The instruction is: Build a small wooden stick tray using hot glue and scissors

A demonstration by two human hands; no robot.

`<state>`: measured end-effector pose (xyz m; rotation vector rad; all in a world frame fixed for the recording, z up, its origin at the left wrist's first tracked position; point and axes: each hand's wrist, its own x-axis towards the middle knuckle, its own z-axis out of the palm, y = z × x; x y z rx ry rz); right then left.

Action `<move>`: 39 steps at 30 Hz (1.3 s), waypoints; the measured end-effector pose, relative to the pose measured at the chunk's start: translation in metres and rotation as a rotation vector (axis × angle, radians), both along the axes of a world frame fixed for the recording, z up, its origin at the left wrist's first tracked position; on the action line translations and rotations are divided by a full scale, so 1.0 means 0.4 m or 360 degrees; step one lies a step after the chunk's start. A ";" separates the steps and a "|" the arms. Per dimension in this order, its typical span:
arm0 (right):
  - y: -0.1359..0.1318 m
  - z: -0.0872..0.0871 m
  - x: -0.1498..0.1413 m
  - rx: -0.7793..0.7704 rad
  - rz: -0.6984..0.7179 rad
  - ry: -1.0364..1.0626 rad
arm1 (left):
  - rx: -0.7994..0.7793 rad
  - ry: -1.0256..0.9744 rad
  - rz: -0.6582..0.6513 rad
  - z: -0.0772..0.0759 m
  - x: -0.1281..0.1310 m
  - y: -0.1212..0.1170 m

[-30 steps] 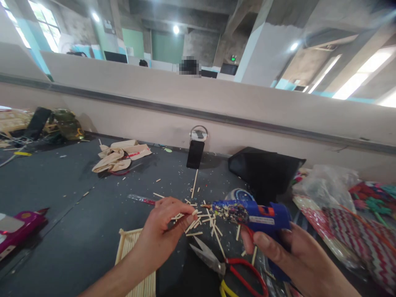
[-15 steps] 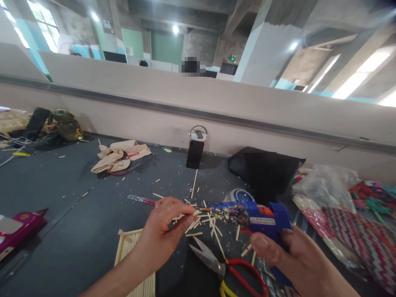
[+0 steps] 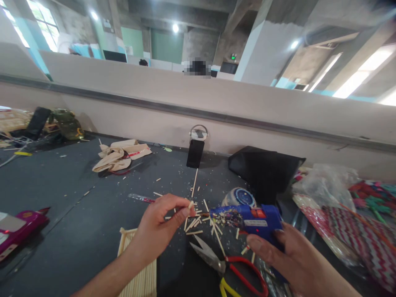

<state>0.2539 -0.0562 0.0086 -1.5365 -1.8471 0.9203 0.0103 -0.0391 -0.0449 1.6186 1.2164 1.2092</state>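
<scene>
Between thumb and forefinger, my left hand [image 3: 165,220] pinches a short wooden stick [image 3: 191,204]. My right hand [image 3: 287,255] is wrapped round the handle of a blue hot glue gun [image 3: 253,218], whose nozzle points left, close to my left fingertips. Dried glue and bits cover the gun's front. Beneath the hands lie several loose cut wooden sticks [image 3: 193,222]. A panel of wooden sticks [image 3: 140,268] lies under my left forearm, partly hidden by it. Scissors [image 3: 213,260] with red and yellow handles lie with parted blades between my hands.
Behind the glue gun sits a round blue-and-white roll [image 3: 239,198]. A phone [image 3: 195,153] leans on a stand at the partition. There is crumpled tan cloth [image 3: 120,156] at back left, a magenta tool [image 3: 21,231] at far left, a black bag [image 3: 266,167] and plastic-wrapped craft material [image 3: 349,231] at right.
My left hand has shifted slightly left and raised the stick's tip, away from the nozzle. The glue gun has moved slightly left and down in my right hand.
</scene>
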 end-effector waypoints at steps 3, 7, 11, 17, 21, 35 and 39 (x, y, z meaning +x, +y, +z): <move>0.032 -0.058 0.033 0.0374 -0.0031 -0.0320 | -0.0312 -0.0401 0.0033 0.009 -0.024 0.000; 0.110 -0.160 0.093 0.1040 -0.0201 -0.0914 | -0.0346 -0.0538 0.0161 0.012 -0.063 -0.004; 0.173 -0.223 0.139 0.1056 -0.0176 -0.1141 | -0.0278 -0.0427 0.0243 0.003 -0.093 -0.021; 0.187 -0.227 0.143 0.0991 -0.0256 -0.1193 | 0.0050 0.0343 0.0390 -0.014 -0.122 -0.061; 0.177 -0.220 0.133 0.0978 -0.0278 -0.1226 | 0.0348 0.0635 0.0330 -0.031 -0.126 -0.080; 0.247 -0.243 0.152 0.0886 -0.0371 -0.0832 | 0.0554 0.0959 0.0264 -0.075 -0.121 -0.122; 0.253 -0.235 0.144 0.0889 -0.0416 -0.0867 | 0.0576 0.0948 0.0244 -0.079 -0.118 -0.122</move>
